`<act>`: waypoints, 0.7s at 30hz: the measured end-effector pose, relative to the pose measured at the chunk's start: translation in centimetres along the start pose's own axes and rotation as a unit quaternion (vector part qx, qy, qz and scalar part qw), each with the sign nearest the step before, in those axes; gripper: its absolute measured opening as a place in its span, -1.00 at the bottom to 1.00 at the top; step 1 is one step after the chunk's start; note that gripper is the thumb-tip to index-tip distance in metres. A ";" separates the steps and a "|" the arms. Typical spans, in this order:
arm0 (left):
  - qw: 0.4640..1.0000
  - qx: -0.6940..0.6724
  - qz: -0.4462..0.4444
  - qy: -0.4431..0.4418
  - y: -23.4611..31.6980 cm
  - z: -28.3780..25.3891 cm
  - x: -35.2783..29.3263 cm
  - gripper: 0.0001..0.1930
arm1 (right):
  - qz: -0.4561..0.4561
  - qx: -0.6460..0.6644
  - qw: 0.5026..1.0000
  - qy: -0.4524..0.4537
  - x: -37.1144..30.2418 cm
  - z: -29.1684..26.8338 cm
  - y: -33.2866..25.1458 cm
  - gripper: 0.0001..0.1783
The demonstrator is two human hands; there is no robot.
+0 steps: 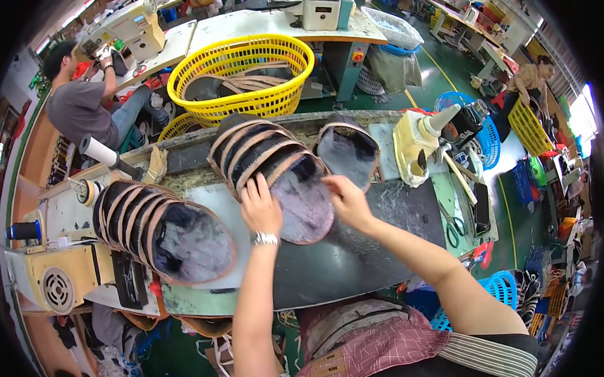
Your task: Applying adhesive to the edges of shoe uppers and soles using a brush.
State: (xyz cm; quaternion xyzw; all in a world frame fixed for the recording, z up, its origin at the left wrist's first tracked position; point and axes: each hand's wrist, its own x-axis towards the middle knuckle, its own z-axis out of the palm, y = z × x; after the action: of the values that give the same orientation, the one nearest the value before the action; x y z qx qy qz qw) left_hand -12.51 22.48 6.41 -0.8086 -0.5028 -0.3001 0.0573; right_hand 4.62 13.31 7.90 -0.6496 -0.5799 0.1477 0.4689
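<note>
In the middle of the bench lies a nested stack of dark shoe uppers (251, 150) with brown trimmed rims. The front shoe upper (301, 205) shows a grey, smudged inside. My left hand (261, 206) has its fingers bent over the left rim of this front piece, thumb hidden. On the opposite side, my right hand (347, 199) pinches its right edge between thumb and fingers. To the left is another nested row of shoe uppers (191, 245). A single shoe upper (347, 154) rests behind my right hand.
A yellow basket (243, 111) with brown-edged pieces stands beyond the bench. Scissors (453, 226), a cream plastic container (407, 148) and a phone-like black object (481, 205) lie at right. One person (92, 96) sits at a sewing machine (123, 32); another person (531, 81) holds a yellow basket.
</note>
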 end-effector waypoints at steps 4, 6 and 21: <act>0.996 -0.024 0.080 -0.001 -0.3 -1.8 1.4 -0.62 | -0.024 -0.071 0.996 -0.055 -4.9 -7.6 2.6 -0.67; 0.990 -0.036 0.133 0.024 1.4 -4.8 -0.3 -0.64 | -0.137 -0.135 0.975 -0.112 -7.2 -9.8 2.5 -0.62; 0.965 -0.138 0.090 -0.203 19.6 3.7 -17.4 -0.60 | -0.023 0.044 0.939 -0.340 -9.7 -10.5 13.2 -0.62</act>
State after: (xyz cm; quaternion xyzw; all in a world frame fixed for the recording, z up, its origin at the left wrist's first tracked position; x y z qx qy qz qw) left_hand 0.17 0.85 -1.91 -0.8946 -0.3824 -0.1901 -0.1316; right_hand 17.77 1.57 -0.39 -0.5258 -0.7123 0.3748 0.2750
